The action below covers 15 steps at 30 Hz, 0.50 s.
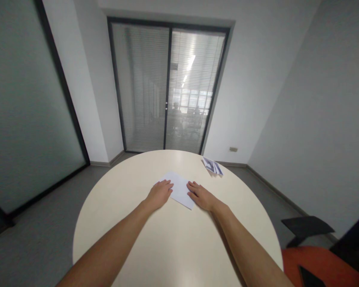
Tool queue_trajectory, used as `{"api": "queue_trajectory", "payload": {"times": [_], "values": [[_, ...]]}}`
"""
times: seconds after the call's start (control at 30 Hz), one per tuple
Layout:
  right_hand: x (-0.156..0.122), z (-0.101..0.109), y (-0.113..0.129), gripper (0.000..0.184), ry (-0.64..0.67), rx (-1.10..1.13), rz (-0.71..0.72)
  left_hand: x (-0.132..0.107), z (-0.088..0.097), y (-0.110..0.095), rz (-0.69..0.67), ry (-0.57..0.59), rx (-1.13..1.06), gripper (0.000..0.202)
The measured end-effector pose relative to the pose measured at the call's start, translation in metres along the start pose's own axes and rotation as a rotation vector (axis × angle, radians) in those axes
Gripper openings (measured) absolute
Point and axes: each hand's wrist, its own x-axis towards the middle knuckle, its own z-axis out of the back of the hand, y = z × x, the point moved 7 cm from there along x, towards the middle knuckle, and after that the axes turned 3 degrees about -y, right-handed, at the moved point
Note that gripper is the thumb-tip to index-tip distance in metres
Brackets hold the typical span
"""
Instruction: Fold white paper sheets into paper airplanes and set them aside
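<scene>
A white sheet of paper (pixel 180 193), which looks folded, lies at an angle on the round cream table (pixel 167 247). My left hand (pixel 160 194) rests on its left edge, fingers stretched out and lying flat. On the opposite side, my right hand (pixel 202 196) lies flat with its fingertips over the paper's right edge. Neither hand is closed around anything. Parts of the paper's edges are hidden under my fingers.
Near the table's far right edge stands a folded white and blue-grey paper piece (pixel 212 166). To the right is a chair with an orange seat (pixel 320 263) and a black armrest (pixel 308 226). Beyond the table are glass panels with blinds (pixel 143 87).
</scene>
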Motion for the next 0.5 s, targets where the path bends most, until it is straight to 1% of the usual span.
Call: {"api": "queue_trajectory", "payload": {"times": [0.07, 0.13, 0.2, 0.27, 0.33, 0.43, 0.5], "values": [[0.0, 0.001, -0.007, 0.055, -0.017, -0.007, -0.015, -0.001, 0.005, -0.002, -0.034, -0.049, -0.033, 0.039], [-0.001, 0.001, -0.011, 0.052, -0.04, -0.005, -0.017, -0.003, 0.01, -0.01, -0.138, -0.08, -0.106, 0.037], [-0.001, 0.0, -0.013, 0.05, -0.06, 0.003, -0.01, -0.007, 0.014, -0.022, -0.272, -0.072, -0.183, 0.038], [-0.001, 0.0, -0.014, 0.048, -0.072, 0.007, -0.006, -0.012, 0.014, -0.032, -0.363, -0.028, -0.227, 0.04], [-0.001, 0.0, -0.016, 0.047, -0.067, -0.001, -0.037, -0.014, 0.012, -0.037, -0.39, 0.014, -0.242, 0.04], [-0.005, 0.004, -0.023, 0.045, -0.053, -0.028, -0.124, -0.014, 0.011, -0.036, -0.362, 0.048, -0.255, 0.037], [-0.007, 0.01, -0.027, 0.043, -0.07, -0.047, -0.161, -0.014, 0.011, -0.035, -0.342, 0.062, -0.261, 0.037]]}}
